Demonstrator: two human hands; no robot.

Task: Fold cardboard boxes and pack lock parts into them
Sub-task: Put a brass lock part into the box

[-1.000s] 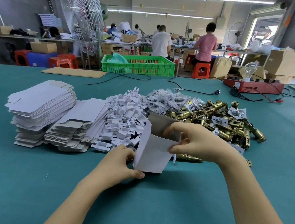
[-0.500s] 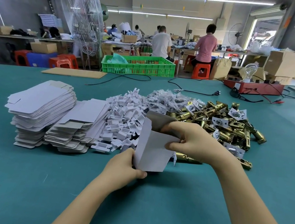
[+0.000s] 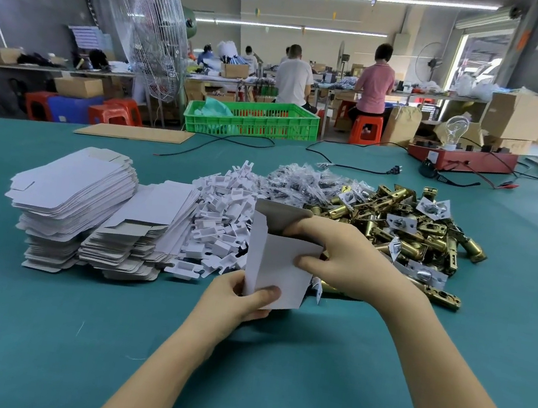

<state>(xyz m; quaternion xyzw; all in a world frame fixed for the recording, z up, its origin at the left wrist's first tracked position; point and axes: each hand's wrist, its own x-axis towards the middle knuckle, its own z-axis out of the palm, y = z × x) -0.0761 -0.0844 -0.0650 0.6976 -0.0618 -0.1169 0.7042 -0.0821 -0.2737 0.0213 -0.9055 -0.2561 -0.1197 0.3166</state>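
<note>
Head view: big teal bench [image 3: 36,326] fills most of the frame, w/ the work stock piled across its middle. Largest pile is the flat white box blanks [image 3: 72,190], two stacks side by side at left. Next to them a heap of white plastic inserts [image 3: 220,217], then small clear bags of hardware [image 3: 301,182] behind, and the brass latch parts [image 3: 412,231] at right, some w/ white tags.

The box [image 3: 282,257] being folded sits upright just above the bench, in front of the insert heap. Since a sec ago it's been tipped a bit more upright and pulled nearer the person; top flap stands open at the back, side flap sticks out left. Left hand [image 3: 240,298] has shifted its hold — thumb now lies across the lower front panel, fingers curled behind, pinching the bottom corner. Right hand [image 3: 339,258] grips the upper right edge, thumb on the front face, fingers wrapped over the rim toward the inside; looks closer in on the opening than it was.

My read: sleeve is popped open, bottom prob. closed or near it (can't see underside). No part inside yet as far as I can tell. Next likely a reach for a latch, w/ left keeping the box steady.
</note>
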